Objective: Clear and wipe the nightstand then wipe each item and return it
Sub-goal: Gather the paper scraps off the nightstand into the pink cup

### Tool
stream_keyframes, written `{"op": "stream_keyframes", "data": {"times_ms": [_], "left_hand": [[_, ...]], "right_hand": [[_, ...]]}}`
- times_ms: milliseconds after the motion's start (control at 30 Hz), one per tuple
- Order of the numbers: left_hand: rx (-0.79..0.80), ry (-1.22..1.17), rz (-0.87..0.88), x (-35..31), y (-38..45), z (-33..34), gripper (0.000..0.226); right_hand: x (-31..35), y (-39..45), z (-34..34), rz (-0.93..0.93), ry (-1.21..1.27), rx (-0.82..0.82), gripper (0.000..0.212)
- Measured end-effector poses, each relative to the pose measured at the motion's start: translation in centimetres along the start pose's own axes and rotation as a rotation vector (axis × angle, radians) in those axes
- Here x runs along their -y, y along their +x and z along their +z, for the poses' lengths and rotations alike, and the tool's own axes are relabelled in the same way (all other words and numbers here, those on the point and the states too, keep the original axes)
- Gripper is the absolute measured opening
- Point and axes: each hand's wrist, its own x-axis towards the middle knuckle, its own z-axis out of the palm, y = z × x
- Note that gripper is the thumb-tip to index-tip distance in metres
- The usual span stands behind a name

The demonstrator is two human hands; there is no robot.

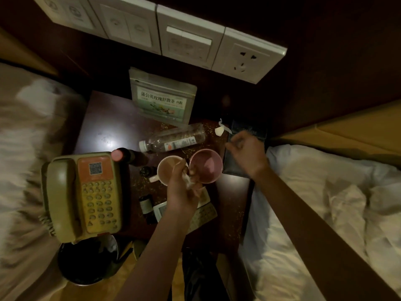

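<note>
So a bed (32,148) is seen at the far left, then an old yellowish phone (84,196) is parked on the left edge of the dark counter (104,127), with a black bin (86,261) on the floor below it. Further back, a tea pouch (162,101) is propped upright against the wall, and a plastic bottle (173,139) is lying on its side just in front of it. Two cups are set side by side mid-counter: a beige cup (168,168) and a pink cup (206,165). The left hand (184,187) is held over them, fingers clamped on a crumpled tissue (188,181). The right hand (245,148) is hovering over a dark box (247,131), fingers curled together, nothing visibly held. Another bed (314,203) is at the right.
</note>
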Motion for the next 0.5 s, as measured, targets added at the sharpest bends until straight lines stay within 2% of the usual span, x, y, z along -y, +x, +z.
{"op": "stream_keyframes", "data": {"times_ms": [100, 200, 333, 500], "left_hand": [[0.005, 0.107, 0.023, -0.2, 0.2, 0.2, 0.024], [0.013, 0.209, 0.068, -0.1, 0.6, -0.4, 0.023], [0.045, 0.279, 0.074, -0.3, 1.5, -1.4, 0.018], [0.095, 0.296, 0.057, 0.1, 2.1, -1.2, 0.018]], "right_hand": [[-1.4, 3.7, 2.5, 0.035, -0.014, 0.048, 0.042], [-1.3, 6.4, 4.4, 0.084, -0.056, 0.014, 0.048], [-1.1, 8.8, 5.8, 0.131, -0.195, -0.098, 0.039], [-2.2, 10.3, 6.6, 0.086, -0.3, -0.06, 0.029]]}}
